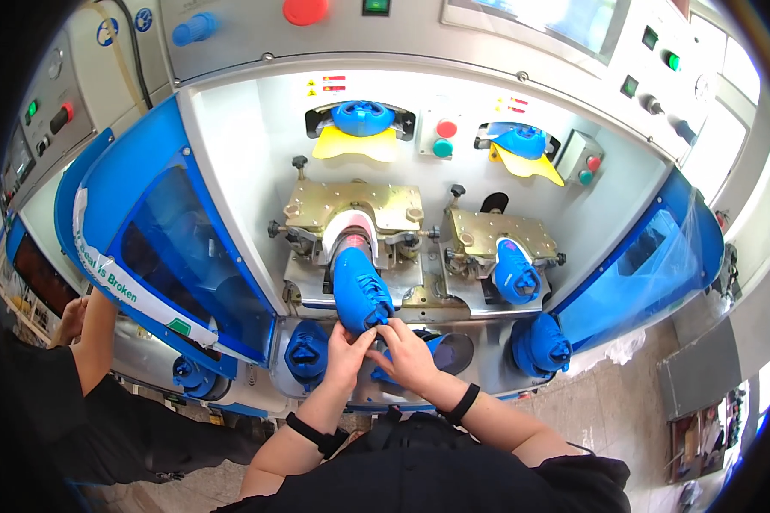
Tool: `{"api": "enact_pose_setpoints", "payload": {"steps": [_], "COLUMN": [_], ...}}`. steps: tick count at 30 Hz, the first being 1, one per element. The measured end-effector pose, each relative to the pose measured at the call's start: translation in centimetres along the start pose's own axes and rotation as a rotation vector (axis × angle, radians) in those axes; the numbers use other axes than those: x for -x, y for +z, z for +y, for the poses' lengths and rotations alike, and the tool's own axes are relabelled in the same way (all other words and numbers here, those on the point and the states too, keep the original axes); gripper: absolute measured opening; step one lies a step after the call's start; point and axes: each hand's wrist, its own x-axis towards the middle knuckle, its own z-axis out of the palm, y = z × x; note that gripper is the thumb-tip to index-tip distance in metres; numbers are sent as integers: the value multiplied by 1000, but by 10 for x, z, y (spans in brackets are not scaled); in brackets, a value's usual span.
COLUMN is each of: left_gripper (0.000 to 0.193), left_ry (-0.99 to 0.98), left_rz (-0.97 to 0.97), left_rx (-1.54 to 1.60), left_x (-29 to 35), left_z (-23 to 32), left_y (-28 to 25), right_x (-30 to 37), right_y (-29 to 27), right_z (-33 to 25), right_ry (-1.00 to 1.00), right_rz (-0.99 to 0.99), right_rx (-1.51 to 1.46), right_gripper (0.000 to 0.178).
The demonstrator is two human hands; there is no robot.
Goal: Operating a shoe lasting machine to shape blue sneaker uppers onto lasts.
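One blue shoe upper point(357, 286) sits at the left clamp station point(389, 203), its far end at the mould; left hand point(344, 357) and right hand point(411, 357) both pinch its near end. An even pull from both sides, I judge, would best keep it straight and unwrinkled. Beyond: one right clamp station point(505, 232) bearing one upper point(515, 274), at least three ledge uppers point(305, 350) nearer, and two yellow flaps point(355, 146) far back.

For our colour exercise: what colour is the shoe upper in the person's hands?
The shoe upper is blue, seen best in the head view.
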Motion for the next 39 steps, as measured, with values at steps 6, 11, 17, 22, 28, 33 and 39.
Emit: {"api": "enact_pose_setpoints", "payload": {"steps": [6, 11, 17, 22, 28, 33, 39], "left_gripper": [44, 35, 27, 25, 24, 21, 22], "left_ry": [110, -42, -226, -254, -258, -262, -259], "left_rz": [-332, -424, -506, -546, -548, -408, -251], "left_rx": [-4, -133, -165, -233, -248, -255, -240], "left_x": [15, 10, 10, 9, 2, 6, 17], "left_z": [-7, -7, -29, -39, -49, -58, -55], "left_y": [30, 30, 43, 77, 100, 99, 88], "right_x": [36, 94, 170, 199, 210, 219, 158], "right_y": [-40, -102, -190, -216, -214, -234, -246], "right_z": [28, 55, 100, 149, 180, 194, 144], "right_ry": [-121, -56, 348, 503, 578, 743, 698], "right_rz": [291, 518, 654, 406, 324, 342, 241], "right_rx": [55, 207, 504, 543, 559, 656, 801], "right_gripper": [33, 37, 24, 20, 33, 46, 60]}}
